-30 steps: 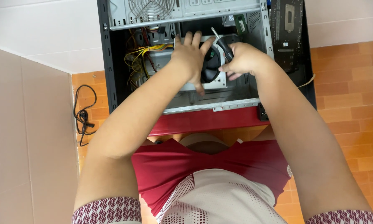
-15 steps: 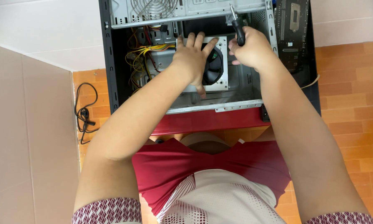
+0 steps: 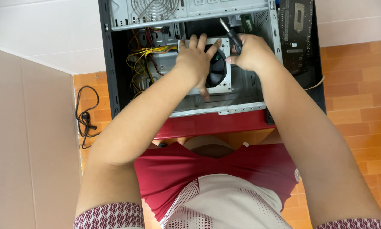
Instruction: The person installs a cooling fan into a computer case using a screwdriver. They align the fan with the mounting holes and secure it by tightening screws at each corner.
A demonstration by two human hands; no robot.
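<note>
An open black computer case [image 3: 108, 80] lies on its side in front of me. Inside it sits a grey power supply box with a round black fan [image 3: 219, 70]. My left hand [image 3: 195, 62] rests flat on that box, fingers spread over the fan. My right hand [image 3: 250, 53] grips a screwdriver [image 3: 230, 34] with a black handle, its shaft pointing up and left near the box's top right corner. Yellow, red and black wires [image 3: 144, 61] bunch to the left of the box.
A green circuit board [image 3: 297, 34] lies to the right of the case on a black panel. A black cable [image 3: 85, 118] is coiled on the orange tiled floor at left. A beige board [image 3: 29, 144] stands at the far left. A red stool edge [image 3: 216, 123] shows under the case.
My right hand has lifted from the fan's right side to the box's top right corner, now holding the screwdriver upright. My left hand has stayed on the fan.
</note>
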